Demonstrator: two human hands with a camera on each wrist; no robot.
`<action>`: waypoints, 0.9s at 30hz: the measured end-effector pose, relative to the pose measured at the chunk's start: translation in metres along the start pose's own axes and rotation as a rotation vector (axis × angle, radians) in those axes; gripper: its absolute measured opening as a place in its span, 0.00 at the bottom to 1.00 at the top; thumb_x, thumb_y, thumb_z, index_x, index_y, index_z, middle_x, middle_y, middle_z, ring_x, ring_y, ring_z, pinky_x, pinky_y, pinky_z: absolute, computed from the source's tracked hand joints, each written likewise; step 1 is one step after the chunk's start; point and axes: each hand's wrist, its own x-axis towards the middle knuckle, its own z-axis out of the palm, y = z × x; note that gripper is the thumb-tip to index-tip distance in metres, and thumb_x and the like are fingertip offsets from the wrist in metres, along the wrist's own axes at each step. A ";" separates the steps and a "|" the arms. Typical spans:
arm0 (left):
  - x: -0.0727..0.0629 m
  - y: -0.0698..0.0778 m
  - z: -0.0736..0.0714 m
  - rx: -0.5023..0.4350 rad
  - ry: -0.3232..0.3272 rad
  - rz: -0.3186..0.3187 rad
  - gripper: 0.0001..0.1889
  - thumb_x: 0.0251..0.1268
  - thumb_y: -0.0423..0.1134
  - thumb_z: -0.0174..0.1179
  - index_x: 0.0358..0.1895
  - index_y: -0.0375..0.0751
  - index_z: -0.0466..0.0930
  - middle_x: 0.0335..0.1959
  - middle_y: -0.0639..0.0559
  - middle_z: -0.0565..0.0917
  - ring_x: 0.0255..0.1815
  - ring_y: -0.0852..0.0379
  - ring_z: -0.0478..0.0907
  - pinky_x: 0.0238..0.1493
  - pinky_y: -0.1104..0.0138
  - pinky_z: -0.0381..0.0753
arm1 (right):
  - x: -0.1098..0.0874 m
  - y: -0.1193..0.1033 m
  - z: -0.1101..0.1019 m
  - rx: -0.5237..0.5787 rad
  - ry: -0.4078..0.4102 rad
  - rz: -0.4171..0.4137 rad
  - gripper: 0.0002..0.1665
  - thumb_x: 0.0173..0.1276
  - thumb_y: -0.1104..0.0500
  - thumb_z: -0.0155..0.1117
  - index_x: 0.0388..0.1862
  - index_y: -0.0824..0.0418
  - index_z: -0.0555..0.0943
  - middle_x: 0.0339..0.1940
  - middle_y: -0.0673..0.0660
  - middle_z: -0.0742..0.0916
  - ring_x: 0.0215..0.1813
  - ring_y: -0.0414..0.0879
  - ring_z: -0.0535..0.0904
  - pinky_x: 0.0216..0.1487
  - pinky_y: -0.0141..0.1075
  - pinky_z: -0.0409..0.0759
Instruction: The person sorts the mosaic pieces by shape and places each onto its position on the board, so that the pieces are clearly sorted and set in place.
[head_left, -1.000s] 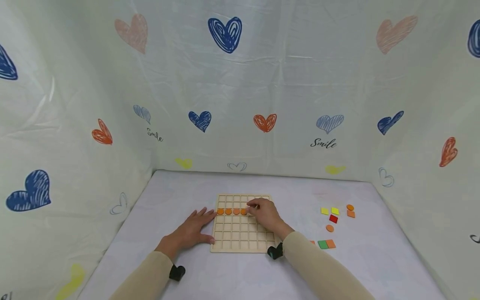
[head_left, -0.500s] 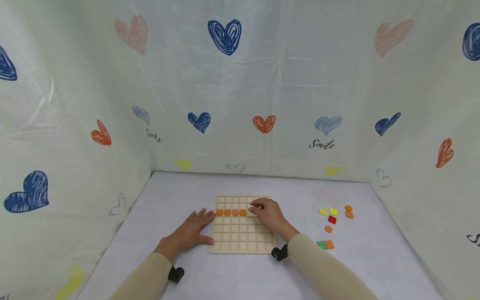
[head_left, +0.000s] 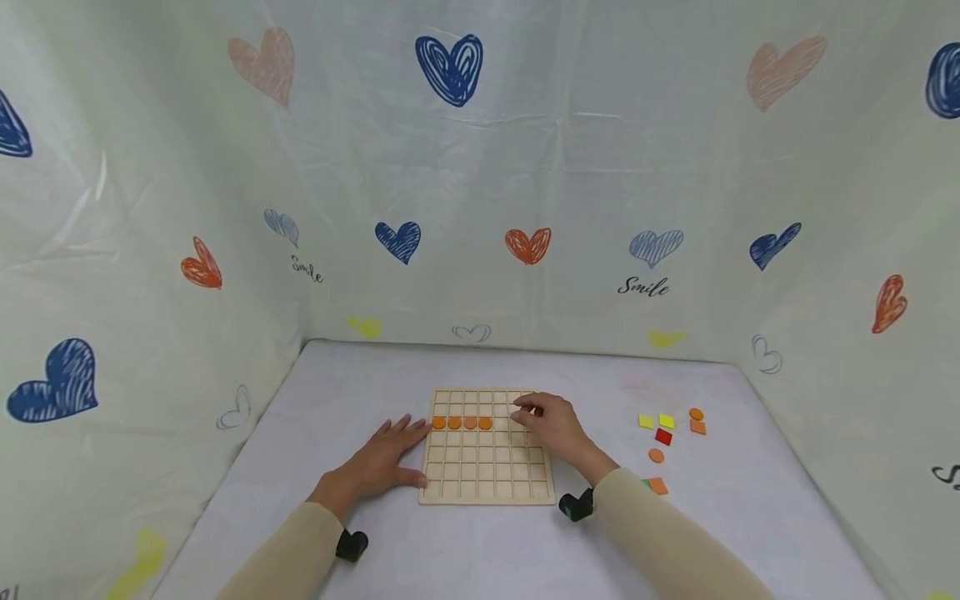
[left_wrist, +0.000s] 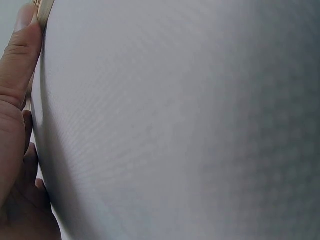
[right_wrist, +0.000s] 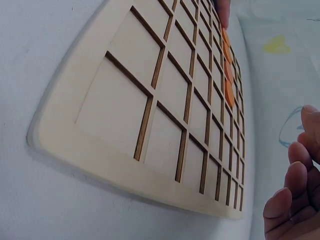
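Observation:
A pale wooden grid board (head_left: 487, 471) lies flat on the table. Several orange discs (head_left: 454, 423) sit side by side in one of its upper rows, starting from the left edge. My left hand (head_left: 384, 460) rests with spread fingers at the board's left side; its thumb (left_wrist: 22, 55) touches the board's edge in the left wrist view. Over the upper right part of the board hovers my right hand (head_left: 555, 423), its fingers loosely bent. In the right wrist view, no piece shows between the fingers and thumb of that hand (right_wrist: 297, 192).
To the right on the table lie loose pieces: yellow squares (head_left: 666, 421), a red square (head_left: 663, 437), orange discs (head_left: 657, 456) and orange squares (head_left: 657, 486). A green piece (head_left: 646, 482) is partly hidden by the right sleeve. A heart-printed curtain (head_left: 525, 167) surrounds the table.
My right hand has drawn back to the right, away from the last orange disc in the row. The left hand stays where it was, and the discs have not moved.

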 end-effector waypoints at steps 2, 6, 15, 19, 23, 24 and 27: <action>0.000 0.001 0.000 -0.002 0.001 0.006 0.53 0.54 0.61 0.77 0.83 0.48 0.64 0.84 0.49 0.64 0.89 0.43 0.49 0.89 0.45 0.44 | -0.001 0.002 -0.004 -0.007 0.007 0.007 0.16 0.73 0.57 0.72 0.55 0.61 0.89 0.39 0.49 0.86 0.40 0.44 0.75 0.38 0.34 0.75; 0.000 0.002 -0.001 -0.003 0.001 0.008 0.53 0.55 0.60 0.77 0.83 0.48 0.64 0.84 0.49 0.64 0.88 0.43 0.49 0.89 0.45 0.44 | -0.003 0.005 -0.015 -0.007 0.013 0.028 0.15 0.72 0.56 0.73 0.55 0.60 0.89 0.40 0.49 0.87 0.41 0.45 0.75 0.40 0.35 0.76; 0.002 0.005 -0.004 0.002 -0.009 0.011 0.53 0.56 0.60 0.77 0.83 0.48 0.63 0.85 0.49 0.63 0.89 0.43 0.48 0.89 0.46 0.44 | -0.009 0.019 -0.037 -0.035 0.028 0.039 0.17 0.73 0.56 0.73 0.57 0.60 0.89 0.42 0.51 0.88 0.42 0.45 0.76 0.38 0.33 0.76; 0.001 0.004 -0.005 -0.002 -0.009 0.035 0.53 0.56 0.60 0.76 0.83 0.46 0.63 0.84 0.47 0.64 0.88 0.41 0.49 0.88 0.44 0.44 | -0.012 0.024 -0.045 -0.046 0.033 0.065 0.17 0.74 0.55 0.71 0.57 0.59 0.88 0.42 0.51 0.87 0.43 0.46 0.76 0.37 0.32 0.76; 0.000 0.004 -0.006 -0.008 -0.013 0.048 0.52 0.56 0.60 0.77 0.82 0.44 0.64 0.84 0.44 0.65 0.88 0.39 0.49 0.88 0.42 0.44 | -0.014 0.030 -0.052 -0.044 0.036 0.088 0.18 0.74 0.55 0.71 0.58 0.61 0.88 0.43 0.52 0.87 0.43 0.47 0.76 0.38 0.32 0.76; 0.000 0.004 -0.006 -0.005 -0.016 0.042 0.52 0.56 0.60 0.77 0.82 0.45 0.64 0.84 0.45 0.65 0.88 0.39 0.49 0.88 0.43 0.44 | -0.015 0.031 -0.054 -0.041 0.038 0.088 0.18 0.74 0.55 0.71 0.59 0.61 0.87 0.43 0.53 0.87 0.43 0.47 0.76 0.37 0.31 0.76; 0.000 0.004 -0.005 0.003 -0.019 0.017 0.53 0.56 0.60 0.77 0.83 0.47 0.63 0.84 0.47 0.64 0.88 0.41 0.48 0.88 0.44 0.44 | -0.015 0.036 -0.060 -0.039 0.048 0.080 0.18 0.74 0.56 0.71 0.59 0.62 0.87 0.44 0.54 0.88 0.43 0.47 0.76 0.36 0.30 0.77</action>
